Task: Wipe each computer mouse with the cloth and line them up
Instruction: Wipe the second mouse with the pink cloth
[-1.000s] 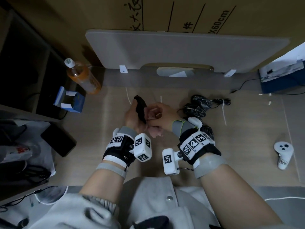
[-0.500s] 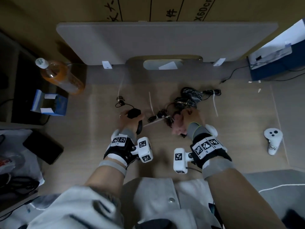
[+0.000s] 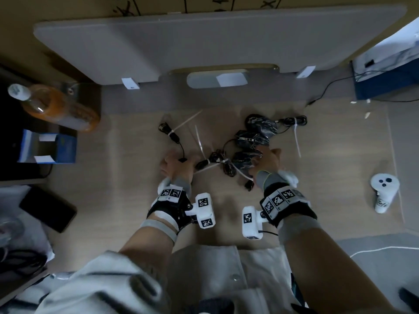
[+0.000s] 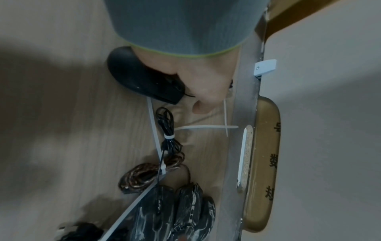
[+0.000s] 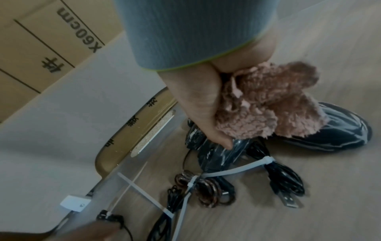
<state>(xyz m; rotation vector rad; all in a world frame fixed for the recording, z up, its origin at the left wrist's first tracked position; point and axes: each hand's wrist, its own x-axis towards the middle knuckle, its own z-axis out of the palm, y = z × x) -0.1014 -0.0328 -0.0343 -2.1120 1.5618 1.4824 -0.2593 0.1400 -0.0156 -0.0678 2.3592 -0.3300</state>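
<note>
On the counter [image 3: 127,189], your left hand [image 3: 175,165] holds a black mouse [image 4: 142,78]; your right hand [image 3: 267,162], gripping the cloth [image 5: 268,101], should take the next wrapped mouse [image 5: 342,128].

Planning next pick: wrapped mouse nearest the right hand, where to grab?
Probably pinch the wrapped mouse across its long sides, coming from above: it lies flat, hump up. Tied cables crowd one side, the right hand with the cloth the other.

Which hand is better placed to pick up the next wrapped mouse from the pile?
Right, probably. The right hand holds the pink cloth, its fingers already at the wrapped mice. The left hand covers the black mouse off to the side.
</note>
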